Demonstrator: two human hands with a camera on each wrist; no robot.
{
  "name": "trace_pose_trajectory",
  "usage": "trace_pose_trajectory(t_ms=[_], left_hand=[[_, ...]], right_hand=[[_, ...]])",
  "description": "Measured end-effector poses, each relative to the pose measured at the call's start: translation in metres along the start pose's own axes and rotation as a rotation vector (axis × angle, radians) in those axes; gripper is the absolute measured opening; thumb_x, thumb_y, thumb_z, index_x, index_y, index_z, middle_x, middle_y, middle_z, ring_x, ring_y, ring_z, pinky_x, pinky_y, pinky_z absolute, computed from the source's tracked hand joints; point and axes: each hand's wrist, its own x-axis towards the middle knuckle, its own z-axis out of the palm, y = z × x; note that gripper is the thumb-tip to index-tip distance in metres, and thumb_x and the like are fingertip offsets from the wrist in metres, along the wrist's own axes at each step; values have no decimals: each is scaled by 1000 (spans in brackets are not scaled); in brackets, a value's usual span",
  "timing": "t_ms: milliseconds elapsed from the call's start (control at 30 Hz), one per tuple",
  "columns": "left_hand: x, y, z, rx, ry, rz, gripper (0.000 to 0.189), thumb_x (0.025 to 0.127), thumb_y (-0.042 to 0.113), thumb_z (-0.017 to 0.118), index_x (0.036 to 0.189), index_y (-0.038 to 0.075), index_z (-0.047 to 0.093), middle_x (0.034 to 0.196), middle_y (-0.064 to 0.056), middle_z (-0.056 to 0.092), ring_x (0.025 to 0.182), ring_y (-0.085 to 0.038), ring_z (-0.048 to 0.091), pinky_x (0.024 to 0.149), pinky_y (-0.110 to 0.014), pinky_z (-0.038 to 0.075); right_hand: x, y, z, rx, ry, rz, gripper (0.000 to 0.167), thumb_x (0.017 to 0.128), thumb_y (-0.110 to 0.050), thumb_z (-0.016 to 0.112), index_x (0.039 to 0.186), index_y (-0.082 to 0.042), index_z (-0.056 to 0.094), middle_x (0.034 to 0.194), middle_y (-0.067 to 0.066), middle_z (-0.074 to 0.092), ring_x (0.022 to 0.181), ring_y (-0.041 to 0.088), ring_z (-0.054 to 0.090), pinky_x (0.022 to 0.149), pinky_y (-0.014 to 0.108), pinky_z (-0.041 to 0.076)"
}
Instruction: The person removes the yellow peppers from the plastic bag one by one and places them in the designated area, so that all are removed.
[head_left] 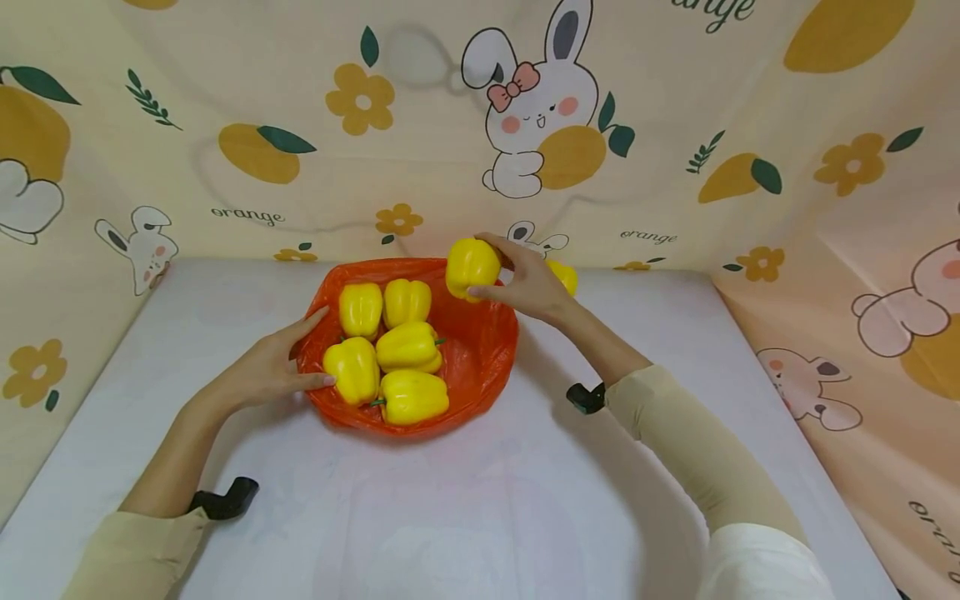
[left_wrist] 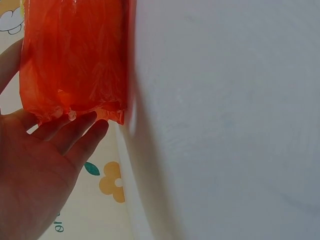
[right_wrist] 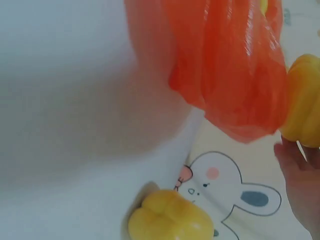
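Note:
My right hand (head_left: 528, 283) grips a yellow bell pepper (head_left: 472, 268) above the far right rim of a red plastic bag (head_left: 483, 367). In the right wrist view the held bell pepper (right_wrist: 305, 102) sits beside the red bag's side (right_wrist: 240, 80), fingertips on its lower end. At the bag's left side, my left hand (head_left: 266, 367) touches the rim with fingers spread; its thumb tip lies by a yellow bell pepper (head_left: 352, 371). The left wrist view has that hand (left_wrist: 45, 160) with extended fingers against the red plastic (left_wrist: 75, 60). Several yellow bell peppers (head_left: 414, 398) lie in the open bag.
Behind my right hand another yellow bell pepper (head_left: 564, 275) lies on the white tabletop (head_left: 450, 517), partly hidden; the right wrist view shows that bell pepper (right_wrist: 170, 217) more fully. A cloth (head_left: 420, 167) printed with rabbits and oranges hangs behind the table and along its sides.

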Motion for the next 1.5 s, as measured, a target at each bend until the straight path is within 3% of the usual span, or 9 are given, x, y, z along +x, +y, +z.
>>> trace_pose_trajectory(t_ms=[133, 333, 733, 933, 1233, 1500], left_hand=[[1, 0, 1, -6, -4, -10, 107, 83, 51, 77, 161, 20, 11, 161, -25, 19, 145, -49, 21, 112, -67, 21], [1, 2, 2, -3, -7, -17, 108, 82, 49, 78, 161, 20, 11, 161, -25, 19, 145, -49, 21, 112, -68, 21], [2, 2, -3, -2, -6, -9, 107, 83, 49, 77, 161, 19, 11, 161, -26, 19, 145, -49, 21, 113, -67, 21], [5, 2, -3, -16, -9, -25, 107, 83, 52, 76, 161, 19, 12, 161, -26, 20, 145, -48, 21, 112, -67, 23], [5, 2, -4, -24, -19, -40, 107, 82, 55, 75, 161, 20, 11, 161, -25, 19, 145, -48, 22, 112, -67, 24], [4, 3, -4, -39, -24, -47, 107, 82, 53, 76, 161, 19, 12, 161, -26, 19, 145, -48, 20, 112, -68, 21]], right_hand=[[-3, 0, -9, 61, 5, 7, 77, 81, -32, 83, 146, -16, 46, 135, -2, 56, 118, 16, 57, 104, 34, 47], [-7, 2, -20, 68, 13, 60, 82, 80, -33, 84, 149, -17, 43, 141, -1, 52, 122, 19, 55, 106, 37, 46], [-9, 16, -40, 46, 23, 86, 85, 78, -33, 86, 150, -19, 43, 144, -4, 50, 122, 18, 54, 106, 36, 45], [-15, 22, -54, 60, 36, 137, 87, 80, -26, 85, 153, -23, 38, 149, -4, 46, 127, 20, 49, 109, 37, 43], [-29, 3, -73, 75, 65, 219, 86, 86, -15, 79, 157, -14, 30, 157, 7, 37, 137, 29, 42, 114, 42, 36], [-39, 10, -85, 78, 93, 219, 84, 87, -16, 78, 157, -15, 31, 158, 8, 35, 139, 32, 40, 115, 44, 34]])
